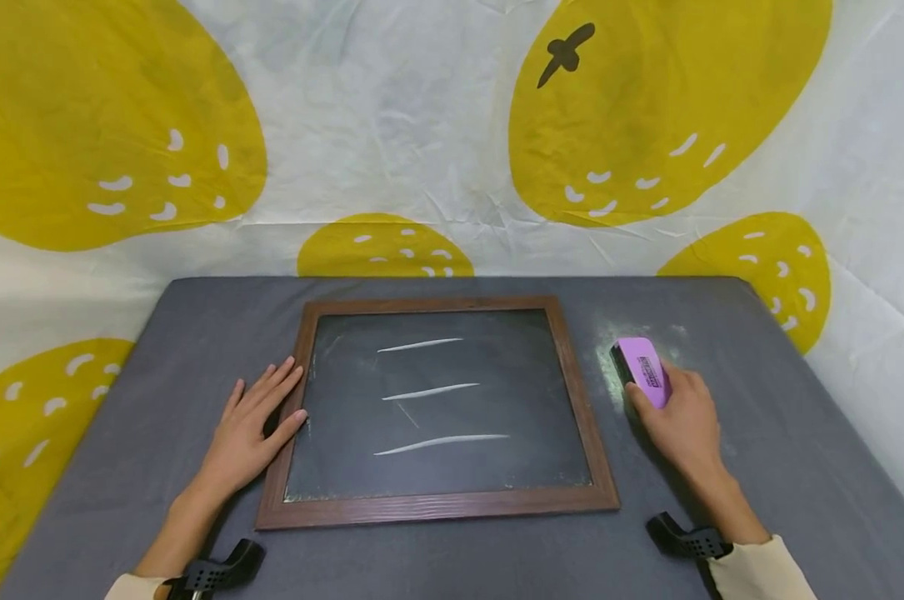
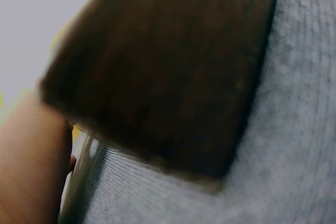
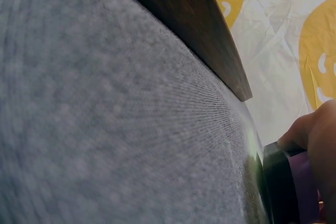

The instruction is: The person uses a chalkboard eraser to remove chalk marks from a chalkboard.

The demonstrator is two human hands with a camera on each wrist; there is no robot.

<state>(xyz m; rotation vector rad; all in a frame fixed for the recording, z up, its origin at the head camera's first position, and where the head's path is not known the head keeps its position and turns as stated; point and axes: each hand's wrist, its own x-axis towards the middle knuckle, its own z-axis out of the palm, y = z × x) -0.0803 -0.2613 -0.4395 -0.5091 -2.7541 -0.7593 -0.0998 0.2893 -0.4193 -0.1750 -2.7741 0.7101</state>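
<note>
A small chalkboard (image 1: 530, 408) in a brown wooden frame (image 1: 440, 506) lies flat, with three white chalk strokes and a faint thin scratch on its dark face. My left hand (image 1: 245, 433) rests at the left side of that frame, fingers spread and fairly straight, the tips on the wood. To the right of the board, my right hand (image 1: 684, 417) grips a chalkboard eraser (image 1: 641, 360) with a purple top and dark felt. Its dark side and a strip of purple show in the right wrist view, beside the thumb. Mostly the blurred frame (image 2: 168, 77) fills the left wrist view.
Grey cloth covers the table (image 1: 459, 562). Pale chalk dust (image 1: 609, 367) marks the cloth around the eraser. Behind the table hangs a white curtain (image 1: 392, 108) with large yellow shapes. A black wrist mount (image 1: 687, 537) sits on each forearm.
</note>
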